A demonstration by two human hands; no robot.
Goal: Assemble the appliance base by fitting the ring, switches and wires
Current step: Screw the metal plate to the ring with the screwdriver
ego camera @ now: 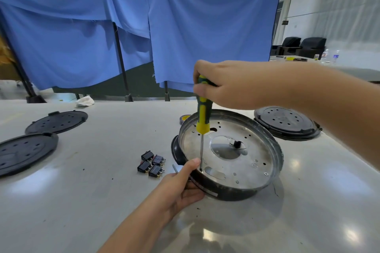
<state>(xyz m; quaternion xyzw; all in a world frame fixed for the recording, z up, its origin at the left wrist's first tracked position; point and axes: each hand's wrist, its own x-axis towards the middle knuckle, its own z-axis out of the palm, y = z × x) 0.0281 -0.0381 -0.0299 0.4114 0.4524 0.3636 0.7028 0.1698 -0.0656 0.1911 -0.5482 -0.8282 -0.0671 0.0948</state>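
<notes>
Grey table point(82, 201): base point(230, 154) holds screwdriver point(202, 113) tip; four switches point(152, 163) beside.

screwdriver point(202, 113): yellow-green | base point(230, 156): silver, black rim | switches point(152, 163): black | cloth point(185, 26): blue

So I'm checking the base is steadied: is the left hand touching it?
Touching. The head view shows the left hand gripping the base's near rim, thumb over its edge.

My right hand point(232, 84) covers the screwdriver point(202, 117) handle's top. The black lid point(22, 152) at lower left runs off the frame edge, and the bottles point(330, 56) at far right are too blurry to read.
</notes>
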